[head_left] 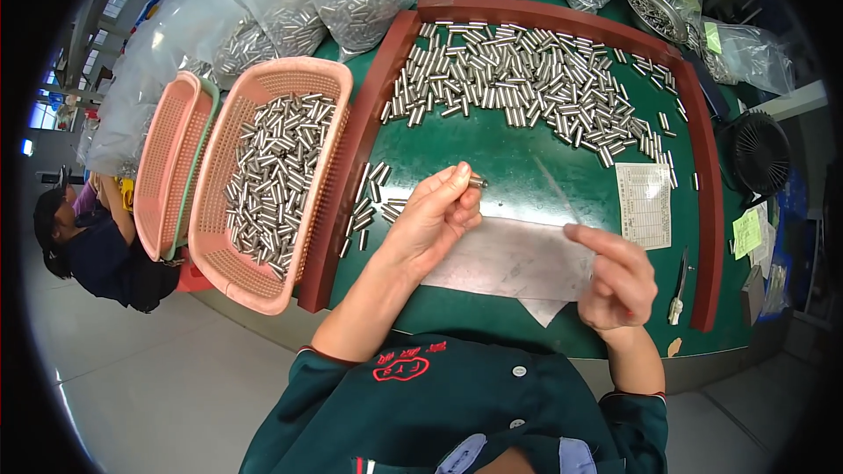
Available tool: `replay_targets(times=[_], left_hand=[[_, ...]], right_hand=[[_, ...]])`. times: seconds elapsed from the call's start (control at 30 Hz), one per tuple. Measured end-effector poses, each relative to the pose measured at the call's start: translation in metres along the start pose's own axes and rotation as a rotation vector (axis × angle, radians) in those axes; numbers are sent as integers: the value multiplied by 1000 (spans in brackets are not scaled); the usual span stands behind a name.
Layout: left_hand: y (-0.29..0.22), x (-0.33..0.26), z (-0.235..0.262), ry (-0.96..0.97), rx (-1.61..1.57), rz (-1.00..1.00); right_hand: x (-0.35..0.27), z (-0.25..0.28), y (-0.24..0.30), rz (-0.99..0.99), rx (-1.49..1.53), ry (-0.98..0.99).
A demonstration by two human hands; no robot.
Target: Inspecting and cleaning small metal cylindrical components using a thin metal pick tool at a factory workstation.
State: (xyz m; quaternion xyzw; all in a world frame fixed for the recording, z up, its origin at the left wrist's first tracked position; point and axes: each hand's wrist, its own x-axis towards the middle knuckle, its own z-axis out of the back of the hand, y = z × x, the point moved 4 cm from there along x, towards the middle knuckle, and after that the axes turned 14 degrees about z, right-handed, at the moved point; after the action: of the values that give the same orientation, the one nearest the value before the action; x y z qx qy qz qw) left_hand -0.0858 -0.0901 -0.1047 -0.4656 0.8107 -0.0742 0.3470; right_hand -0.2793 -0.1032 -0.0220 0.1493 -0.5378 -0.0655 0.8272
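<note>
Above the green tabletop (421, 142), my left hand (436, 215) is closed, pinching a small metal cylinder (479, 183) between thumb and fingers. To its right, my right hand (622, 281) is closed around a slim, pale stick (557, 190), smeared by motion, that slants up and left from the fingertips. Its exact kind I cannot make out. Under and between both hands lies a grey cloth (518, 263). A few loose metal cylinders (362, 211) lie left of my left hand, and a wide heap of them (518, 79) covers the far part of the table.
Red-brown rails (553, 10) border the work area. At left stand a pink basket (246, 291) of cylinders and stacked baskets (156, 211). Filled plastic bags (351, 0) line the back. A printed sheet (644, 206), a knife (677, 298) and a black fan (760, 154) are at right. A person (97, 237) sits far left.
</note>
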Motion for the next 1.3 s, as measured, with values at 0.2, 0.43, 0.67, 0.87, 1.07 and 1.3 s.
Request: replay_targets(times=[0.2,0.43,0.67,0.87,1.07,1.3], left_hand=[[1,-1,-3,-33,-14,-19],[6,-4,-7,-39,-57,-29],[12,-6,-12,-13,-106,-11],[13,-8,-7,90,-225,46],[6,-21,-6,161,-173,-83],[5,-34,14,77,-89,-217]], right_hand=[[-4,2,-6,-36,136,-167],[-6,-9,-6,-200,447,-305],[-8,-7,-7,-226,364,-306],[-12,4,-16,-201,291,-443],[-14,3,-18,-300,297,-454],[-16,5,-17,-326,290,-417]])
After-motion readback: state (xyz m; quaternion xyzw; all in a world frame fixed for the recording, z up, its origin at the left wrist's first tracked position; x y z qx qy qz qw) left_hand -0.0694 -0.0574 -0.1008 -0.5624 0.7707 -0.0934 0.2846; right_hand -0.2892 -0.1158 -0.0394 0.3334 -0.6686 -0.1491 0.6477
